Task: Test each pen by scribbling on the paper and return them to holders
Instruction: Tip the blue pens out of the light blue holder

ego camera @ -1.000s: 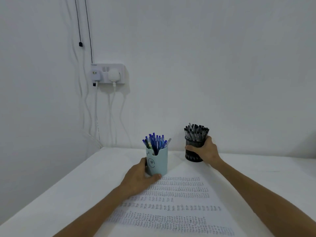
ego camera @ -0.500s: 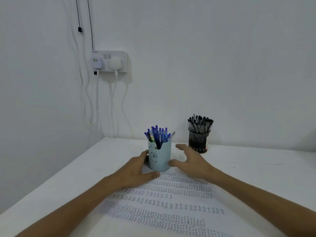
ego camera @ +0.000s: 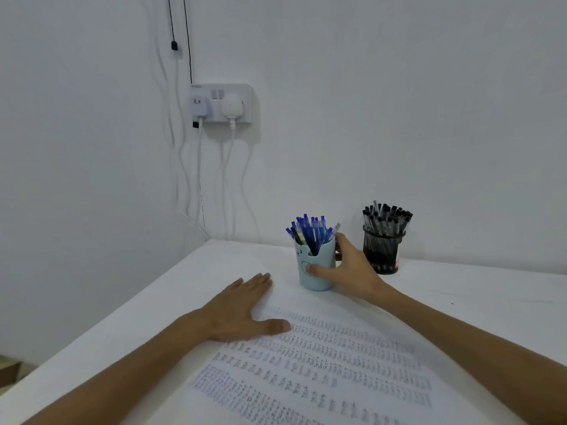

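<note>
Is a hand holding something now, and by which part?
The right hand grips the blue pen holder round its side wall, thumb on the front. The left hand holds nothing, flat on the paper.

White table [ego camera: 478, 289] carries paper [ego camera: 322, 363], blue holder [ego camera: 322, 254], black mesh holder [ego camera: 382, 250].

Soft, even, bluish light, moderately bright; only a faint shadow falls under the socket [ego camera: 228, 102]. Detail is slightly soft, marks on the paper [ego camera: 322, 357] smear, and the lower corners stretch wide-angle.
</note>
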A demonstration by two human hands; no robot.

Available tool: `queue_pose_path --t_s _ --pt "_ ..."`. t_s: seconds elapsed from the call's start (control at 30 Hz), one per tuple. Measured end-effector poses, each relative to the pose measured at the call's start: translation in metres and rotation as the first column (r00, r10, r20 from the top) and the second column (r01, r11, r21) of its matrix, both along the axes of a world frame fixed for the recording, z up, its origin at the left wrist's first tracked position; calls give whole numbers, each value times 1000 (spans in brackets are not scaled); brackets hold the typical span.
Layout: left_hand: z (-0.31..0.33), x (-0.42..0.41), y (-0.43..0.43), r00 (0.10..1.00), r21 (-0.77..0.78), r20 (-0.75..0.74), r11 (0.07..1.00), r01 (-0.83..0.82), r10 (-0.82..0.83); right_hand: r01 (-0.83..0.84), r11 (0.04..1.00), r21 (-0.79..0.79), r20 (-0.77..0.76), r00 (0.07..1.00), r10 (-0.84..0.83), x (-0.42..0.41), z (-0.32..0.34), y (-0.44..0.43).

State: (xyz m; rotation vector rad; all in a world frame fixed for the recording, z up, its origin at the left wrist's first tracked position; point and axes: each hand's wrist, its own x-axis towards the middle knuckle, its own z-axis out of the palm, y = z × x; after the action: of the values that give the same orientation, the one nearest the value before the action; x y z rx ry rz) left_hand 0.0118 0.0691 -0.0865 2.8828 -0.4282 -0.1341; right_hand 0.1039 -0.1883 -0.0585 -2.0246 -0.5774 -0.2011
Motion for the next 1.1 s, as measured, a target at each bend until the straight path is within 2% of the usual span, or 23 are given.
queue_pose_path --t_s 0.07,0.1,0.13,0.2,0.27,0.33,0.4,0.47,0.53,0.6,0.63,0.77,0.9,0.97,1.1 --pt "2 -6 1 1000 -71 -23 997 -22 20 -34 998 -58 68 997 38 -3 3 -1" --pt "2 -6 4 998 -188 -48 981 -40 32 -56 995 -87 103 993 65 -5 6 -1" --pt "2 -6 8 997 -358 -63 932 -59 39 -79 990 -114 132 987 94 -7 7 0" --pt "3 -1 18 997 -653 -34 753 -76 71 -107 981 -164 186 973 137 -13 10 3" --pt "3 3 26 991 -769 -10 632 -95 137 -120 973 -199 233 958 166 -15 12 8" --pt "6 3 27 990 -811 -3 580 -83 138 -109 959 -260 273 945 181 -15 13 13" --pt "6 0 27 996 -820 12 571 -38 83 -52 931 -362 319 931 176 -14 12 16" --pt "0 -1 27 999 -797 38 603 18 19 47 880 -472 400 901 167 -15 10 20" --pt "-1 2 25 999 -800 33 599 35 -14 150 811 -565 506 840 197 -19 7 25" --pt "2 3 22 999 -838 38 545 28 7 221 761 -610 595 762 256 -22 4 30" --pt "4 2 21 998 -834 50 551 27 27 240 748 -619 622 732 279 -23 3 33" --pt "0 -2 8 980 -654 179 754 55 84 230 728 -646 648 670 363 -23 -2 42" --pt "-1 1 5 957 -488 274 872 49 100 319 665 -675 681 615 397 -12 1 34" --pt "-4 3 8 951 -395 293 918 28 97 380 622 -685 683 631 367 -2 7 23" --pt "-12 4 13 954 -247 294 969 13 63 418 570 -707 631 737 242 21 12 4"
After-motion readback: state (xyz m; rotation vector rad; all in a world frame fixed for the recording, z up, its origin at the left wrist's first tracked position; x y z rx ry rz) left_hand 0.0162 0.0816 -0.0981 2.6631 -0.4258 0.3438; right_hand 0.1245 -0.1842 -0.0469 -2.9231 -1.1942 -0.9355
